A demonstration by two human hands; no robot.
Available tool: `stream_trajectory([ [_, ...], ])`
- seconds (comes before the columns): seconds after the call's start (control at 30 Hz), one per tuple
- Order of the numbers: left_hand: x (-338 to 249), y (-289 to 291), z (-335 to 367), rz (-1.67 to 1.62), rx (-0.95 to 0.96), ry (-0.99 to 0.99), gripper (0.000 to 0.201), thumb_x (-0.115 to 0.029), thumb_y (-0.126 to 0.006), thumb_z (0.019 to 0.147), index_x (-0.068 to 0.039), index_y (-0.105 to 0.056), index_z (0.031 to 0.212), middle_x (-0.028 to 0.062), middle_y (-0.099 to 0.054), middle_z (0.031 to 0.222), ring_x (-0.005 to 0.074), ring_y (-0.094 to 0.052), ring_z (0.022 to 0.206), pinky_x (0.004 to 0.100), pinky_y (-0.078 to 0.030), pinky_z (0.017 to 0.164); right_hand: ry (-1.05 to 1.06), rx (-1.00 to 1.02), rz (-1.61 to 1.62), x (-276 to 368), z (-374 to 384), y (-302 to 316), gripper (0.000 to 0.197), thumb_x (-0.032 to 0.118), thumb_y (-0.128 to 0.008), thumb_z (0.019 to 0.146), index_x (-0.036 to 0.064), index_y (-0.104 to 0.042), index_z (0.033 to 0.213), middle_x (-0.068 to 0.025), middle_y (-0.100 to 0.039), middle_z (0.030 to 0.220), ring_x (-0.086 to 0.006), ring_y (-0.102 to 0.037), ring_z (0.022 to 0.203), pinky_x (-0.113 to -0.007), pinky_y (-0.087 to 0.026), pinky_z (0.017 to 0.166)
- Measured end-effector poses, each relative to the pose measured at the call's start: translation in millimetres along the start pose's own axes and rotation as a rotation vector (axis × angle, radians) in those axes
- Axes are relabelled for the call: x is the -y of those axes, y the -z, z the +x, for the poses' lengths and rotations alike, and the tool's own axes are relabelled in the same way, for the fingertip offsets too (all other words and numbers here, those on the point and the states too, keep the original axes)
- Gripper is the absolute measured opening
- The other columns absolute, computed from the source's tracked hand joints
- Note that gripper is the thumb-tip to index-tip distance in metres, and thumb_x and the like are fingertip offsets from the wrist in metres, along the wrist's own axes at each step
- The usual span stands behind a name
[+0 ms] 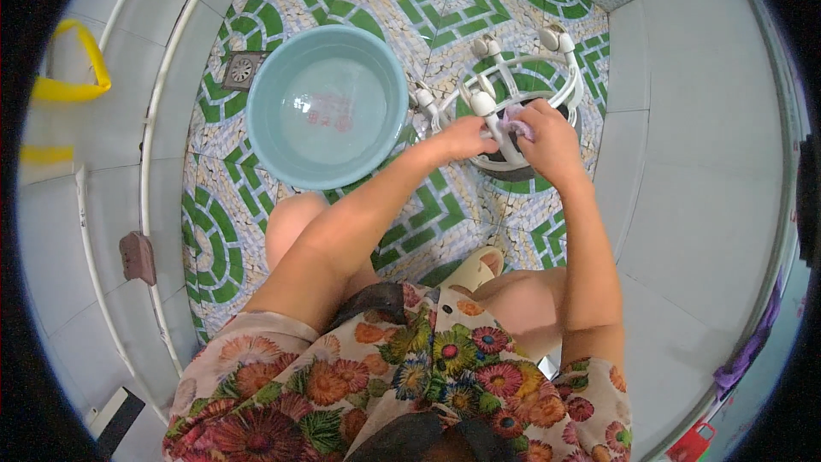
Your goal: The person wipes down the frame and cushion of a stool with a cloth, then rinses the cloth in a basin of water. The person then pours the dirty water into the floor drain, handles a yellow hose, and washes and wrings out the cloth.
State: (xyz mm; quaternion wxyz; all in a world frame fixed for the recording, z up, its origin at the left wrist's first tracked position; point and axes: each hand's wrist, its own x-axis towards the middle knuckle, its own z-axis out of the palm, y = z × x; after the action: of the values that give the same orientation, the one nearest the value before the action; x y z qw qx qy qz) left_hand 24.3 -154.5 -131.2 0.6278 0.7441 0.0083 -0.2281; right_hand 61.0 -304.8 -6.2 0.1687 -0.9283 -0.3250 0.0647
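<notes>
An upturned stool with a white wheeled frame (571, 77) stands on the floor in front of me, its dark round seat (506, 173) underneath. White casters point up from the legs; one caster (481, 101) is close to my hands. My left hand (466, 139) is closed round the near part of the white frame, its fingertips partly hidden. My right hand (547, 139) pinches a light purple cloth (516, 122) and presses it against the frame beside that caster.
A blue plastic basin (256, 133) with water stands left of the stool, next to a floor drain (242, 70). White pipes (147, 120) run along the left wall. My sandal (475, 269) rests on the patterned tile floor (419, 235). A grey wall bounds the right side.
</notes>
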Motion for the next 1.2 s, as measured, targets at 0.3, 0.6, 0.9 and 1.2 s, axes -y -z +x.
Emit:
stream_trajectory([
  [0.3,-2,-1,4,-0.410,-0.393,0.092,0.048,-0.050,-0.060,0.080,-0.003,-0.063,0.075,-0.0001,-0.052,0.064,0.0097,-0.045,0.060,0.0243,-0.035,0.054,-0.492,-0.339,1.152,-39,-11,39,0.031,0.003,-0.047,0.069,-0.0058,-0.059,0.097,-0.0115,-0.063,0.087,-0.0188,-0.061,0.074,-0.029,-0.050,0.065],
  [0.6,-41,19,-4,-0.840,-0.639,0.099,0.038,-0.038,-0.056,0.082,-0.002,-0.061,0.071,0.0021,-0.052,0.059,0.0109,-0.046,0.055,0.0270,-0.035,0.052,-0.234,-0.526,2.005,-51,-24,84,0.045,0.009,-0.048,0.074,-0.0051,-0.049,0.117,-0.0171,-0.055,0.113,-0.0298,-0.052,0.106,-0.042,-0.039,0.095],
  [0.9,-28,40,0,-1.385,-0.360,0.218,0.040,-0.046,-0.038,0.085,-0.013,-0.043,0.063,-0.0056,-0.023,0.043,0.0078,-0.020,0.035,0.0258,-0.017,0.038,-0.217,-0.702,2.100,-78,-36,88,0.039,0.009,-0.048,0.074,-0.0031,-0.053,0.111,-0.0156,-0.058,0.108,-0.0301,-0.054,0.101,-0.044,-0.040,0.092],
  [1.2,30,4,20,-1.785,-0.221,0.489,0.039,-0.041,-0.034,0.086,-0.012,-0.043,0.061,-0.0047,-0.026,0.043,0.0098,-0.021,0.035,0.0258,-0.016,0.036,-0.146,-0.655,2.125,-76,-38,88,0.040,0.009,-0.048,0.074,-0.0027,-0.053,0.112,-0.0160,-0.058,0.109,-0.0297,-0.054,0.101,-0.044,-0.039,0.093],
])
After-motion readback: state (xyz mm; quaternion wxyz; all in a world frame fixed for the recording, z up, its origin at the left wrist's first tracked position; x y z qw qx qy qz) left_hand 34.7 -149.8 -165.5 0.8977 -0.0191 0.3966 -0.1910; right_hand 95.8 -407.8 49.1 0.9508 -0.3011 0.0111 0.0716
